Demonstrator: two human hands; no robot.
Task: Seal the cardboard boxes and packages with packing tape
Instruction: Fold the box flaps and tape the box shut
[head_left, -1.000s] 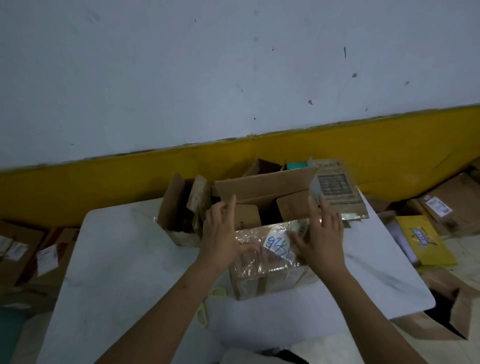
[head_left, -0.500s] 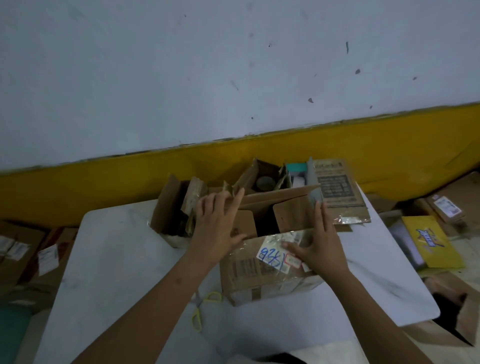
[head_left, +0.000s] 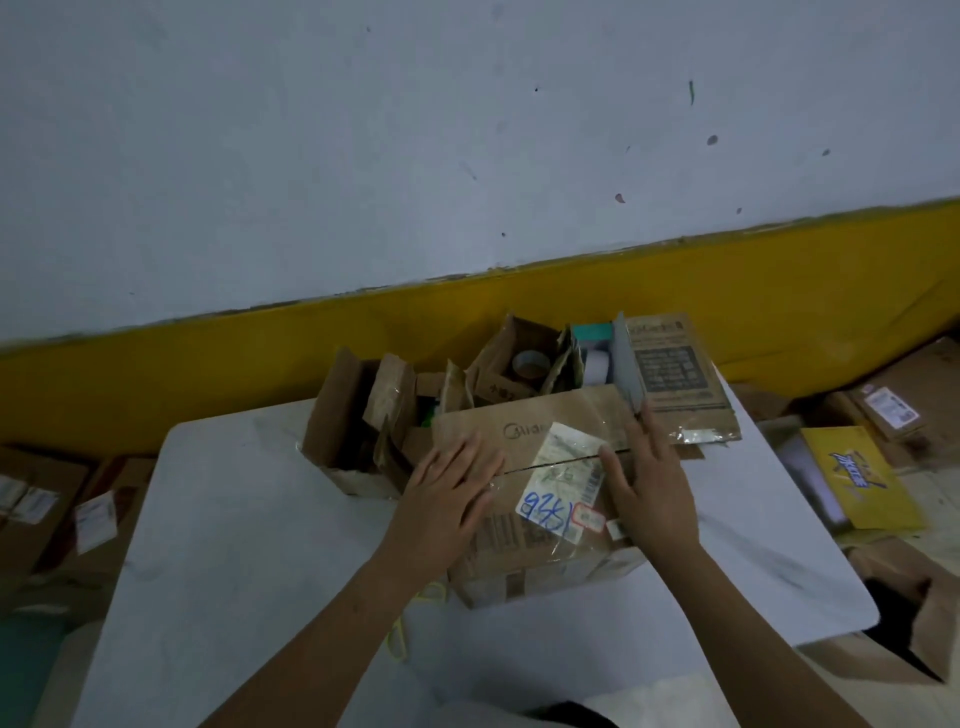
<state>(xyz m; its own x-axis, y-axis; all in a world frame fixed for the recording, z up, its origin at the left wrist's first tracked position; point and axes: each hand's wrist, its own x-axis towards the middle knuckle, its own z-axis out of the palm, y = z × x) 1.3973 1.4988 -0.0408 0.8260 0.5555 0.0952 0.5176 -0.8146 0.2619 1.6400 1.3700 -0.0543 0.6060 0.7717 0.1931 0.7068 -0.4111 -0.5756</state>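
A brown cardboard box (head_left: 540, 551) with old clear tape and a white label marked in blue sits on the white table (head_left: 234, 545). Its two top flaps are folded down and meet along a seam. My left hand (head_left: 449, 496) presses flat on the left side of the top. My right hand (head_left: 649, 483) lies flat on the right side, fingers straight. A roll of packing tape (head_left: 530, 365) sits inside a small open box (head_left: 511, 358) behind.
An open box (head_left: 343, 431) with raised flaps stands at the back left of the table. Another printed box (head_left: 670, 374) stands at the back right. Yellow-handled scissors (head_left: 402, 631) poke out under my left arm. Cartons and a yellow package (head_left: 852, 478) lie on the floor.
The box's far flap came down from upright and now lies shut over the top. Both hands moved onto the closed flaps and flattened.
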